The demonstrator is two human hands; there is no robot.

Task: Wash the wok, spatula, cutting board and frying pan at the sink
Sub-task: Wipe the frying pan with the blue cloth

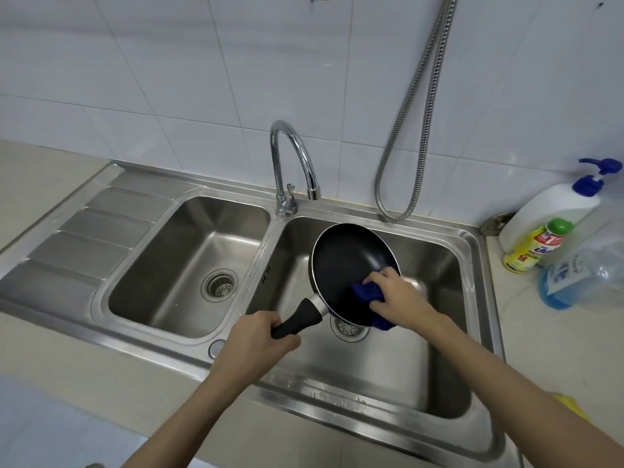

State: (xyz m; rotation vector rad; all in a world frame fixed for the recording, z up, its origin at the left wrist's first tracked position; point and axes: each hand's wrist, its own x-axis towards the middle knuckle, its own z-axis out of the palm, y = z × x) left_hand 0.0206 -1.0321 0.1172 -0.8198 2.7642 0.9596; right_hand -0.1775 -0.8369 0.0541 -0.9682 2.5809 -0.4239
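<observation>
Black plastic fills the left hand (261, 336), whose grip is curled tight round the handle of a round black non-stick frying pan (347, 261), held tilted above the right basin of a stainless-steel double sink (388, 363). The right hand (396, 293) presses a crumpled blue cloth (366, 292) against the pan's inner surface, fingers bent over it. A curved chrome tap (297, 160) stands behind the divider; a ribbed metal hose (415, 130) hangs on the white tiles. On the beige desk (557, 349) at right stand a white pump bottle (553, 207), a yellow green-capped bottle (537, 246) with an unreadable label, and a clear bottle of blue liquid (580, 275).
</observation>
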